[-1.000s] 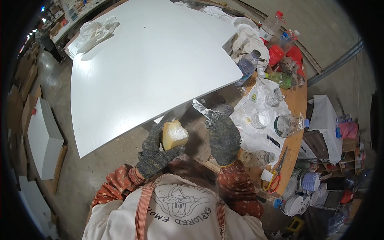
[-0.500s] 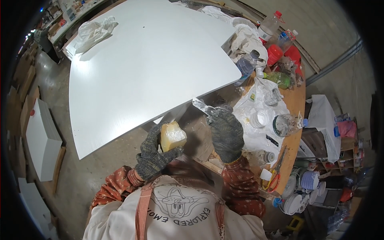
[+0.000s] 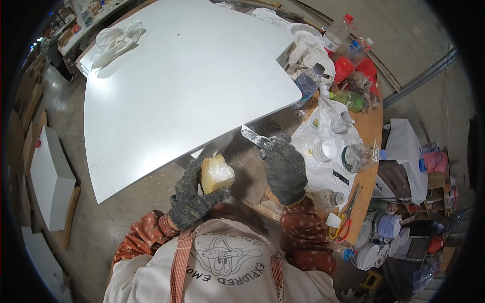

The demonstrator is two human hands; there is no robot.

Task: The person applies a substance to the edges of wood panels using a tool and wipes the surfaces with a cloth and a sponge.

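In a dark knitted glove, my left hand (image 3: 190,197) is closed round a yellowish block (image 3: 216,174) whose top face is smeared white; it looks like a sponge or foam piece. My right hand (image 3: 285,169), gloved alike, grips a small putty knife (image 3: 251,135) with white residue on its blade. The blade points up and left, close to the near edge of a large white panel (image 3: 187,86). The knife's handle is mostly hidden in the fist. Both hands are in front of my body, below the panel's edge.
A wooden table (image 3: 373,139) at right bears a white plastic sheet, an open jar (image 3: 324,150), several bottles, rags and scissors (image 3: 345,222). A crumpled white bag (image 3: 115,43) rests on the panel's far left. Buckets (image 3: 371,256) stand lower right; white boards (image 3: 52,177) lean at left.
The view has shifted slightly, so the panel and table appear a little further left. Both hands keep their holds on the block and the putty knife.
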